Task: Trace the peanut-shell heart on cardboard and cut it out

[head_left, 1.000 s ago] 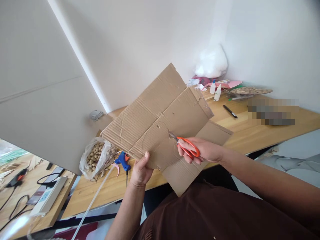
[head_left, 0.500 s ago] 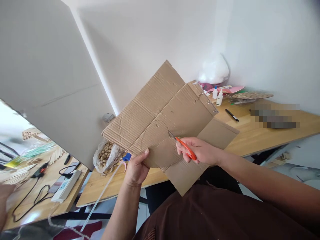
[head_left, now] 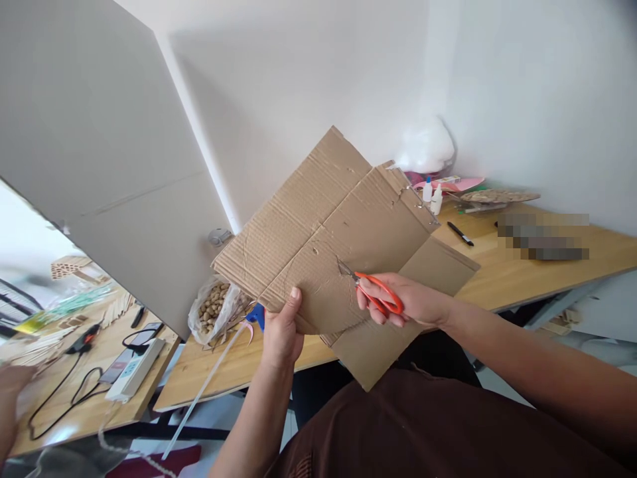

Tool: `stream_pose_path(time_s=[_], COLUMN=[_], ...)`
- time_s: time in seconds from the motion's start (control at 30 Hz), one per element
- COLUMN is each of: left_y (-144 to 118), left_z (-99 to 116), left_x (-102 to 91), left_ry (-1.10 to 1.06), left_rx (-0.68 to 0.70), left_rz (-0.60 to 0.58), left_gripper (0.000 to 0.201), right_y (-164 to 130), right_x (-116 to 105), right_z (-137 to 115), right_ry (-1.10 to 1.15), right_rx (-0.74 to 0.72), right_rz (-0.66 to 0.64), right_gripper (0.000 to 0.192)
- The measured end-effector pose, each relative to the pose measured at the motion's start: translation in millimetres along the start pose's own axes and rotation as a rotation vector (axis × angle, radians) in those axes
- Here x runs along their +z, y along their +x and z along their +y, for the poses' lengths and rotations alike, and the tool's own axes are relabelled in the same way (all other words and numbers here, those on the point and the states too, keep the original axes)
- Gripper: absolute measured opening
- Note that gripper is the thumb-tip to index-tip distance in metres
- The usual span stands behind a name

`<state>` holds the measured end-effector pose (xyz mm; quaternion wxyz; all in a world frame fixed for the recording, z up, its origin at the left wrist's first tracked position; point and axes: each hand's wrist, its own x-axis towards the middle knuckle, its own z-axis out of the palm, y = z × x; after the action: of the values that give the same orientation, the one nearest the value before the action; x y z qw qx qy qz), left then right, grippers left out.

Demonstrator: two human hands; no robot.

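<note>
Right now a flattened cardboard sheet (head_left: 328, 232), corrugated, creased and dented, is held up in the air above the near edge of a wooden table (head_left: 497, 279), tilted so one corner points up at the white wall. The left hand (head_left: 281, 328) pinches its lower edge, thumb on the facing side. The right hand (head_left: 405, 300) is clenched round the orange handles of a pair of scissors (head_left: 371, 289), whose short metal blades sit in a cut partway into the sheet. Behind the cardboard, and partly hidden by it, lie a clear bag of pale nuts (head_left: 213, 309) and a blue glue gun (head_left: 256, 315); further back stand two small white bottles (head_left: 432, 194), a black pen (head_left: 460, 234) and a white plastic bag (head_left: 425, 146). Compared with half a second ago, the handles are spread wider, the left hand has slid a little to the right along the edge, and the sheet has hardly moved.
</note>
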<state>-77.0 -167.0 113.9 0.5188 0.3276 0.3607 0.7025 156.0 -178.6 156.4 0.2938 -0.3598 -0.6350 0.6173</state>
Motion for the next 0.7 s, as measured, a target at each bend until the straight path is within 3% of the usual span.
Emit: stream_pose_path(time_s=[0.23, 0.4, 0.7], left_y=[-3, -7, -16], left_z=[1, -1, 2], left_x=[-7.5, -6.3, 1.4], left_ry=[0.029, 0.065, 0.077], left_rx=[0.100, -0.003, 0.010], left_rz=[0.012, 0.006, 0.024], left_gripper=[0.042, 0.043, 0.041], right_y=[0, 1, -1], right_x=[-4, -4, 3], right_z=[8, 10, -2], right_ry=[0.200, 0.105, 0.047], right_rx=[0.071, 0.011, -0.084], right_rz=[-0.061, -0.037, 0.038], right_gripper=[0.065, 0.065, 0.056])
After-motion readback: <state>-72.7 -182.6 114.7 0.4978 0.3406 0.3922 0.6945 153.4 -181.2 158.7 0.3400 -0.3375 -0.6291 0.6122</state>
